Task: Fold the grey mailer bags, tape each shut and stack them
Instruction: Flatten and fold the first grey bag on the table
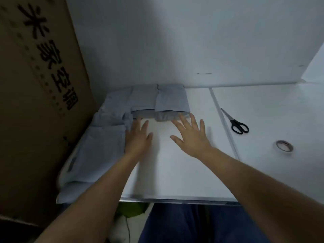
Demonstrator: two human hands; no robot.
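Two stacks of folded grey mailer bags [171, 100] stand side by side against the back wall, the second stack [143, 100] to its left. A pile of flat grey bags [98, 151] lies along the table's left side beside the cardboard box. My left hand [137, 137] stretches forward with straight fingers, its fingertips at the front edge of the left stack. My right hand [190, 135] hovers spread, fingertips near the front of the right stack. Neither hand holds anything. A roll of tape [284, 146] lies at the right.
Black-handled scissors [235, 122] lie on the right table panel, beyond the tape. A big brown cardboard box [40, 85] with black lettering walls off the left. The white table [175, 172] has a metal seam running front to back; its front edge is near my legs.
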